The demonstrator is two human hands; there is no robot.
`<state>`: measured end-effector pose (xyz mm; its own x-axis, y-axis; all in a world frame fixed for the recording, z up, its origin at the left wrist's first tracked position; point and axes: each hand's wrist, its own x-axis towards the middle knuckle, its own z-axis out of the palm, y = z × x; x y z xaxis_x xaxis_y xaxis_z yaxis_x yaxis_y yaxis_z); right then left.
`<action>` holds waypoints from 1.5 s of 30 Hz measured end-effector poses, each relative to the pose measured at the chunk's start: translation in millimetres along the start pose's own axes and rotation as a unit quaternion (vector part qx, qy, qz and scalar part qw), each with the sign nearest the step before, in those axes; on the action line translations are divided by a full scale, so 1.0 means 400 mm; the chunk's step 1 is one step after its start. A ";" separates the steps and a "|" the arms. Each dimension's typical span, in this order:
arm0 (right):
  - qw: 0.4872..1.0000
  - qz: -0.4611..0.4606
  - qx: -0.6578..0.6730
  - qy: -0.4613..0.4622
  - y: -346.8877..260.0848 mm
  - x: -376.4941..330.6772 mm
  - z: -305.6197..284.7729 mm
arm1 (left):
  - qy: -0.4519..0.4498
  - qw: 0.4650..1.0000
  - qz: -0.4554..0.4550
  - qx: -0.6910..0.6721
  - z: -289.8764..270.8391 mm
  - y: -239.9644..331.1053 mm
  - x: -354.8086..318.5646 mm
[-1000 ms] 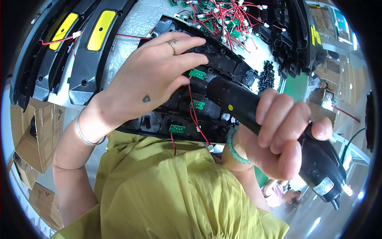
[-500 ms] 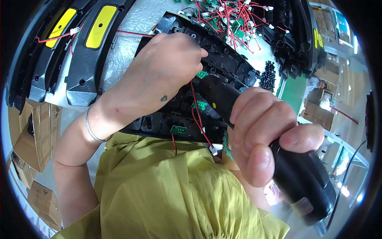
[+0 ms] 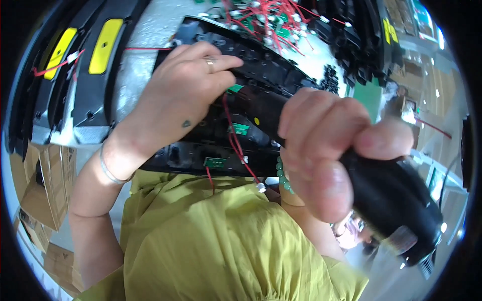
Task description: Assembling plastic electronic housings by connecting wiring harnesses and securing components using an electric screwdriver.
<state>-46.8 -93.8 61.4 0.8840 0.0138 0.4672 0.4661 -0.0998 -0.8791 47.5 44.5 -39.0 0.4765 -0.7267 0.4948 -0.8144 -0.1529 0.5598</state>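
Observation:
My right hand (image 3: 326, 145) is wrapped round a black electric screwdriver (image 3: 391, 195), its front end pointing left and away from me. My left hand (image 3: 193, 80), with a ring on one finger, lies over black plastic housings (image 3: 236, 42). Its fingers are bent together near the screwdriver's tip, one of them reaching further right; whatever they pinch is hidden. A small green circuit board (image 3: 235, 88) shows beside those fingers and the tip. Nearer me, other boards (image 3: 216, 162) sit in the housings, with red wires (image 3: 232, 135) ending in a white connector (image 3: 260, 187).
Black housings with yellow labels (image 3: 106, 45) stand at the left. A tangled heap of red wires and green boards (image 3: 266, 17) lies at the back. Small black parts (image 3: 329, 79) are piled at right, below more stacked black housings (image 3: 359, 45). Cardboard boxes (image 3: 37, 175) stand below left.
My left hand has loosened from a tighter curl, with a finger now stretched right. The view has shifted, so the housings sit further left. The screwdriver stays in my right hand.

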 end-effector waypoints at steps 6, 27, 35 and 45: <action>0.985 -0.085 -0.038 0.147 -0.098 -0.027 -0.155 | -0.027 1.000 -0.009 -0.003 0.000 0.009 0.015; 0.932 -0.047 -0.001 0.360 -0.022 -0.183 -0.267 | -0.066 0.995 -0.006 0.074 -0.041 0.065 0.057; 0.945 -0.039 0.023 0.325 -0.019 -0.189 -0.274 | -0.077 0.995 0.016 0.067 -0.033 0.081 0.089; 0.964 -0.034 0.093 0.248 -0.033 -0.168 -0.298 | -0.106 0.993 0.013 0.051 -0.014 0.080 0.103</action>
<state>-116.4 -212.0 53.0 0.7474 -0.4682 0.4715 0.5615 0.0656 -0.8249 42.8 13.4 3.0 0.3838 -0.8543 0.3504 -0.8597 -0.1921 0.4733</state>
